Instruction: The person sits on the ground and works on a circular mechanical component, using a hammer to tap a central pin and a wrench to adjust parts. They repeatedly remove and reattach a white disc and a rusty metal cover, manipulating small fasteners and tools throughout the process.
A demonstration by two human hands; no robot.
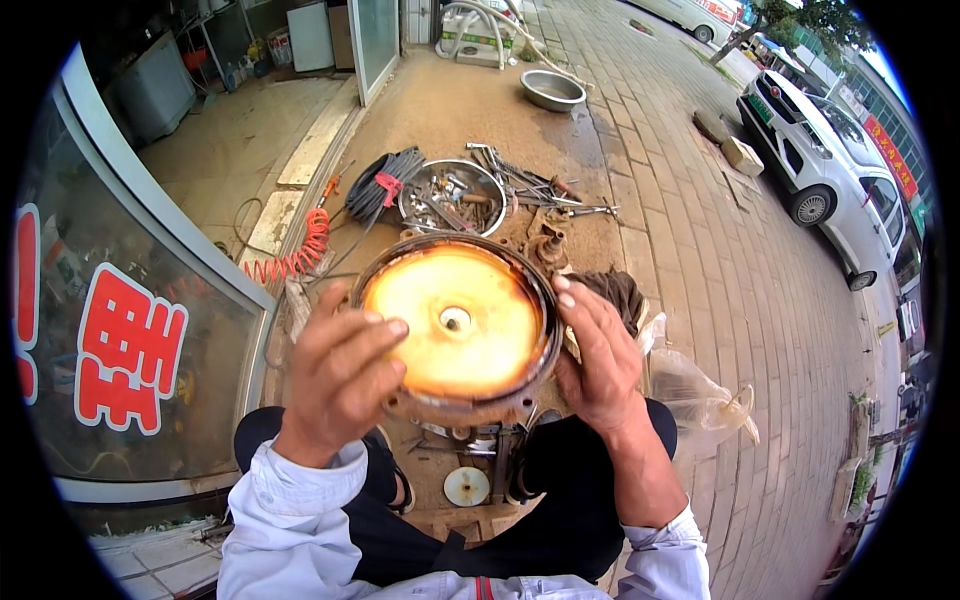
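Between my two hands is a round metal housing (456, 322), its dark rim carrying bolt lugs. The inner face is orange-yellow and bright, with a small hole in the centre. My left hand (345, 378) grips it at the left, fingers lying over the rim and onto the face. On the opposite side my right hand (602, 355) holds the rim, fingertips at the upper right edge. The housing is tilted toward me above my knees. Below it, a pale disc (467, 486) with a central hole lies on the ground between my feet.
Beyond the housing stand a metal basin (453, 196) of small parts, a coiled black hose (385, 187) and several hand tools (540, 190). A red spiral air hose (295, 252) runs beside the glass door (150, 330). Rightward are a plastic bag (700, 400) and a white car (835, 160).
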